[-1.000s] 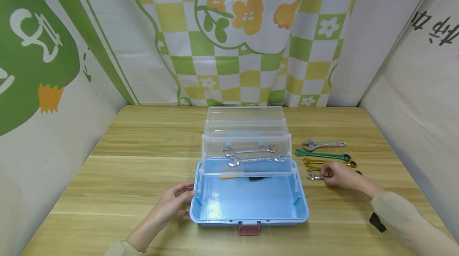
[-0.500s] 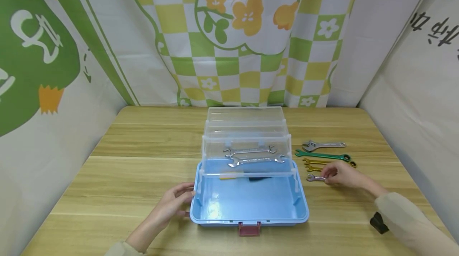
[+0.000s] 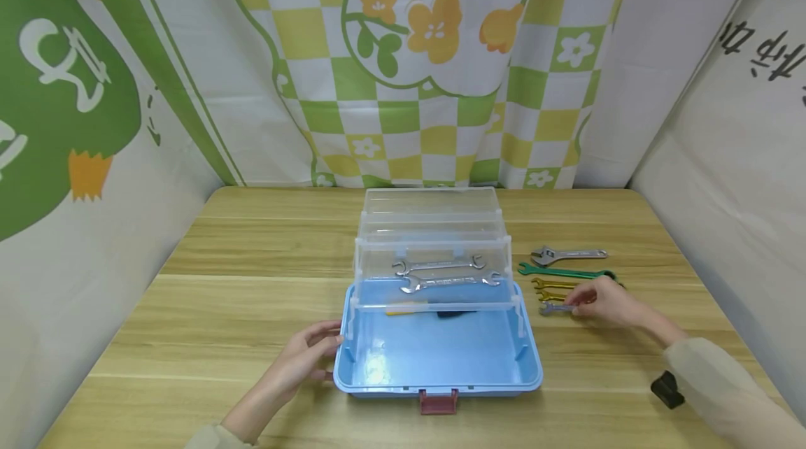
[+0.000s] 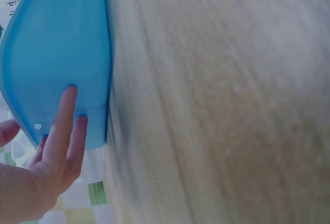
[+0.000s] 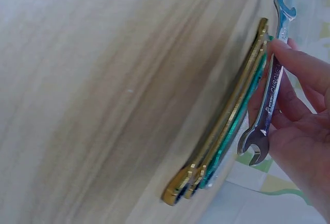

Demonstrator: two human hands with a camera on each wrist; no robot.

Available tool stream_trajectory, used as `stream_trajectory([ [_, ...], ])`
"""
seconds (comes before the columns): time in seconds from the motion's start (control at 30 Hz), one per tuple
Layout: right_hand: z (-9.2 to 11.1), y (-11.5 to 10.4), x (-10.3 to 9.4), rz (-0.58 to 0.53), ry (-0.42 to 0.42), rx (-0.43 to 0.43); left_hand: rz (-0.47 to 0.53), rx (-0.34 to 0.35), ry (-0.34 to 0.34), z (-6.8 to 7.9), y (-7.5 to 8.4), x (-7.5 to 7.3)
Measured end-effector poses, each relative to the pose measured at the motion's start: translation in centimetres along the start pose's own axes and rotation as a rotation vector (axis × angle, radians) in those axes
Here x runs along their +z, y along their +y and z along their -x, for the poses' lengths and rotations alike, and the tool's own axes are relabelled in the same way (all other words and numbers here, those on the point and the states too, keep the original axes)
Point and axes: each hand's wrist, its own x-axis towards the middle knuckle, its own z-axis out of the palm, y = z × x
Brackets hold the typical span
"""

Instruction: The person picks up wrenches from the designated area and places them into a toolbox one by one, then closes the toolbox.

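Observation:
My right hand (image 3: 606, 303) pinches a small silver double open-end wrench (image 5: 273, 87) by its shank, just above the tabletop at the right. Both forked ends of it show in the right wrist view. Beside a blue toolbox (image 3: 434, 361), my left hand (image 3: 301, 351) rests its extended fingertips on the outer side wall, with the thumb at the rim. Two silver wrenches (image 3: 448, 282) lie in the box's clear tray (image 3: 371, 267). Two gold ratchet wrenches (image 3: 554, 284), partly behind my right hand, lie close to the held one.
Beyond the gold ones lie a green ratchet wrench (image 3: 563, 271) and an adjustable wrench (image 3: 569, 254). An orange-and-black item (image 3: 406, 308) is partly covered by the tray. A black object (image 3: 667, 390) sits by the right sleeve. Fabric curtains bound the wooden table (image 3: 208, 295).
The right hand has drawn slightly right with the small silver wrench, which has risen a little off the table. My left hand has stayed against the toolbox.

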Motion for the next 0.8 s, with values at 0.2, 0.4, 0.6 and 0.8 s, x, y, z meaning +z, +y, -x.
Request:
stream_trajectory([
  [0.2,0.0,-0.8,-0.6,-0.021,0.021,-0.002,-0.002,-0.006,0.011,0.0,0.0,0.1],
  [0.4,0.0,-2.1,-1.6,-0.008,0.042,0.008,-0.002,-0.012,0.020,0.0,0.0,0.1],
  [0.6,0.0,-3.1,-2.5,-0.008,0.055,0.029,-0.001,-0.016,0.016,0.0,0.0,0.1],
  [0.8,-0.3,-4.1,-3.1,-0.001,0.062,0.074,0.001,-0.015,0.009,0.0,0.0,0.1],
])
